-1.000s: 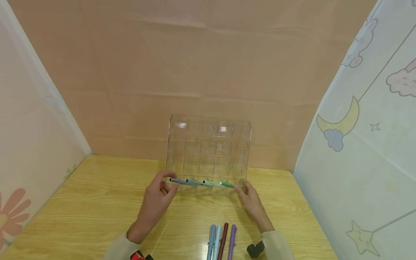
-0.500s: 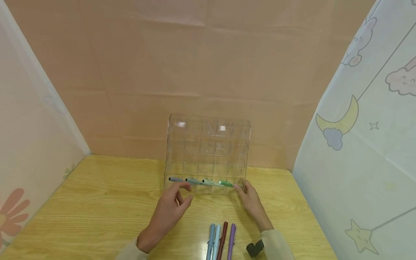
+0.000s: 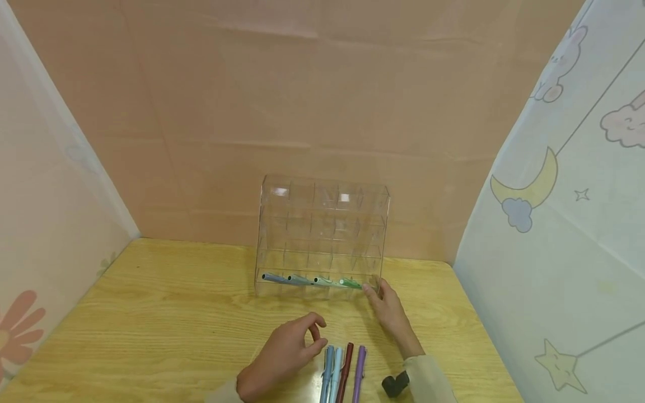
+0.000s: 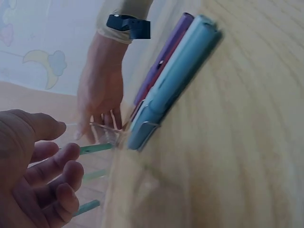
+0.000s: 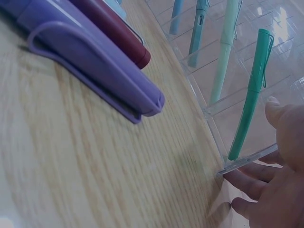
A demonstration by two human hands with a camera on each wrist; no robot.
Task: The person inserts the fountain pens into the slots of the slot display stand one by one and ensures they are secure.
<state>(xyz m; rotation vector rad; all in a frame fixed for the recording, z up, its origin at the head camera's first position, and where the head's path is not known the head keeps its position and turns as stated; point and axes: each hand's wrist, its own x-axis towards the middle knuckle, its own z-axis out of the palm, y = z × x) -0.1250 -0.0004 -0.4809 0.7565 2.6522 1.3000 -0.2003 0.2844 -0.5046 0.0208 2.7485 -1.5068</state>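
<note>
A clear acrylic display rack (image 3: pixel 322 229) with tiers of small compartments stands upright at the back of the table. Its lowest tier holds a blue pen (image 3: pixel 274 277), a teal pen (image 3: pixel 299 280), a pale mint pen (image 3: pixel 325 281) and a green pen (image 5: pixel 251 90). My right hand (image 3: pixel 390 314) grips the rack's lower right side, thumb in front and fingers around the edge. My left hand (image 3: pixel 287 351), fingers loosely bent and holding nothing, hovers beside the loose pens. Those are a steel-blue pen (image 3: pixel 327 372), a light blue pen (image 3: pixel 336 372), a dark red pen (image 3: pixel 346 369) and a purple pen (image 3: pixel 360 372).
The wooden table (image 3: pixel 151 313) is bounded by a tan cloth backdrop (image 3: pixel 322 101) behind and patterned white cloths at both sides. A black wrist device (image 3: pixel 395 385) sits by the right sleeve.
My left hand has let go of the blue pen at the rack's lower left and moved down and right toward the loose pens. My right hand has stayed on the rack.
</note>
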